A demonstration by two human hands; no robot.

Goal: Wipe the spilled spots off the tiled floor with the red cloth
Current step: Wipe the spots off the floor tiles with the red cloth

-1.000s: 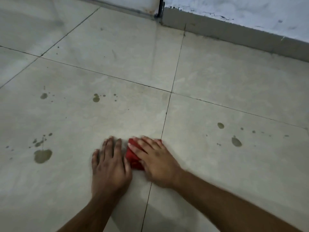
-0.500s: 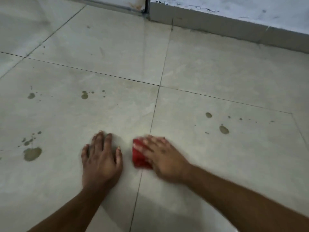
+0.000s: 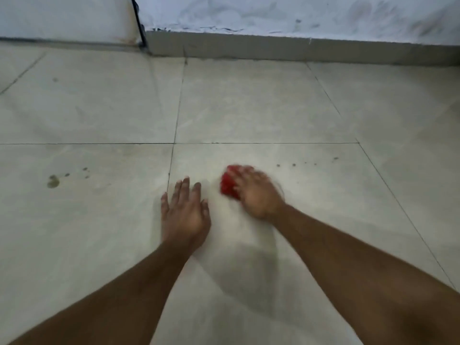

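The red cloth (image 3: 227, 185) is bunched on the pale tiled floor (image 3: 261, 108), mostly under my right hand (image 3: 254, 192), which presses it down and is blurred by motion. My left hand (image 3: 185, 212) lies flat on the floor just left of it, fingers spread, holding nothing. A greenish-brown spilled spot (image 3: 53, 181) with small droplets (image 3: 86, 171) beside it sits on the tile to the far left. A row of tiny specks (image 3: 293, 165) runs to the right of the cloth.
A grey skirting strip (image 3: 298, 49) and a scuffed white wall (image 3: 273, 13) close off the far side. A dark vertical bar (image 3: 138, 21) stands at the wall's left corner. Grout lines cross just ahead of my left hand.
My right hand has slid the cloth to the right, across the grout line onto the right tile. The two larger spots there no longer show. My left hand shifted right too, and the view turned.
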